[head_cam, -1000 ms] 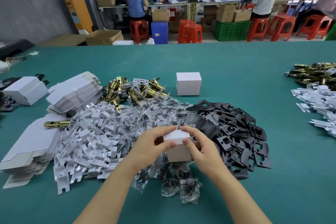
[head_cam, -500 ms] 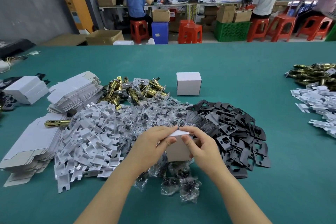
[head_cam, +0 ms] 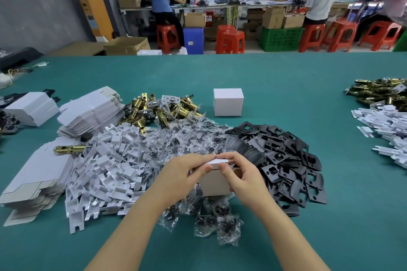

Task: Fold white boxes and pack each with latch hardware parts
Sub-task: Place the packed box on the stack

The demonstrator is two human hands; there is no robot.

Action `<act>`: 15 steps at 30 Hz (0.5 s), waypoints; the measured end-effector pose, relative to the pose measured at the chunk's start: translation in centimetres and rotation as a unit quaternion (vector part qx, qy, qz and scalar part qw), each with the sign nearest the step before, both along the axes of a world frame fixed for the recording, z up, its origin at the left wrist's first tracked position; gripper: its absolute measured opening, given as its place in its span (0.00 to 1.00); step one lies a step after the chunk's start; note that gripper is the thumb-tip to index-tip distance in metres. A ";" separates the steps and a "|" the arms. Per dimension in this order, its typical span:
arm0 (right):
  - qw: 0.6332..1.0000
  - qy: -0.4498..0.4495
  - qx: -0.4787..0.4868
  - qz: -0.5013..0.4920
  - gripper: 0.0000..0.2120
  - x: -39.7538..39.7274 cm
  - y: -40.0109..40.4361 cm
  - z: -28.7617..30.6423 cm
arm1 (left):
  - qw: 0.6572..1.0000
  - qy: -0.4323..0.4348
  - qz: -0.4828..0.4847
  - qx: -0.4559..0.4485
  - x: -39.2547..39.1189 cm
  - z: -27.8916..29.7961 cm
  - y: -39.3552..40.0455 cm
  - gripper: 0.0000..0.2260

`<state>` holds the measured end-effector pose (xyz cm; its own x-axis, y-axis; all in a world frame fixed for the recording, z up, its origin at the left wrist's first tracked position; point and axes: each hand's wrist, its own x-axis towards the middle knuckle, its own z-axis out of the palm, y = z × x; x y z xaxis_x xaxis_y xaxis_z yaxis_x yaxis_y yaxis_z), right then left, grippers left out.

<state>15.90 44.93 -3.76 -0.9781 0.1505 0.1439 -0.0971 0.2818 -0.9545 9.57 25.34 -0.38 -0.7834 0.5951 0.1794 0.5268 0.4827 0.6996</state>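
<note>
A small white box stands low in the middle of the table, on the clear bags of screws. My left hand grips its left side, thumb on the front near the lid edge. My right hand pinches the lid flap from the right, fingers curled over the top. The lid lies nearly flat. A closed white box sits farther back. Around lie brass latches, white plastic pieces, black strike plates and flat box blanks.
The green table carries more flat blanks at the left edge, with a lone brass latch on them. At the far right lie more brass latches and white pieces. People work at benches behind.
The box lid has come down from raised to nearly flat under both hands' fingers. The hands and box stayed in the same spot.
</note>
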 end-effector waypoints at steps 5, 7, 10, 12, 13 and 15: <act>1.000 0.001 -0.010 0.001 0.13 0.2 0.0 0.1 | 1.000 0.000 -0.007 -0.009 0.2 0.1 0.3 0.21; 1.000 0.000 -0.020 0.002 0.12 0.3 -0.1 0.0 | 1.000 0.014 -0.008 -0.014 0.3 0.0 0.4 0.21; 0.999 -0.006 -0.031 -0.003 0.12 0.2 -0.2 -0.1 | 0.999 0.035 -0.002 -0.017 0.6 -0.4 0.6 0.20; 0.999 -0.011 -0.039 -0.009 0.13 0.3 -0.2 0.0 | 0.999 0.044 -0.001 -0.028 0.7 -0.8 0.8 0.18; 0.999 -0.014 -0.048 -0.013 0.14 0.3 -0.3 0.0 | 0.998 0.054 -0.001 -0.034 0.8 -1.0 0.9 0.18; 0.997 -0.019 -0.075 -0.019 0.15 0.3 -0.4 0.1 | 0.996 0.080 -0.001 -0.044 1.0 -1.3 0.9 0.19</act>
<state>16.21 44.55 -3.70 -0.9756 0.2039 0.0808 -0.0530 0.1382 -0.9890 10.54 26.22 -1.64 -0.7481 0.6149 0.2495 0.6290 0.5373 0.5618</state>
